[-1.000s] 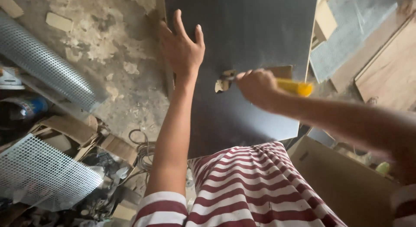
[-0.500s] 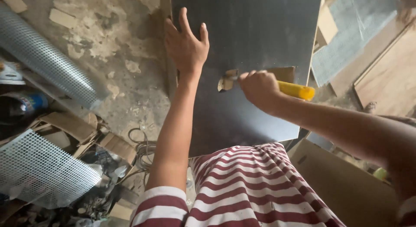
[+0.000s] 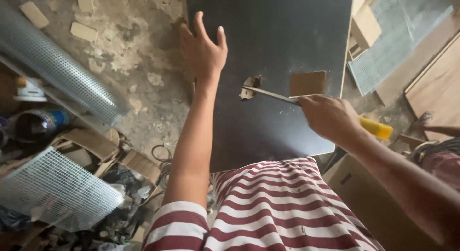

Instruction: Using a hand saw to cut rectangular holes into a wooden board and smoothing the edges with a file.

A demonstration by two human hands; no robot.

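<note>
At my 10 o'clock lies a perforated metal tube (image 3: pixel 57 71). At 8 o'clock, I see a white wire mesh panel (image 3: pixel 57 196). A cardboard box (image 3: pixel 378 208) sits at 4 o'clock; wood offcuts (image 3: pixel 57 21) lie at 11.

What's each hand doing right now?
Left hand: open, flat on the dark rectangular board.
Right hand: closed around the yellow-handled metal tool, its blade over the board.
</note>
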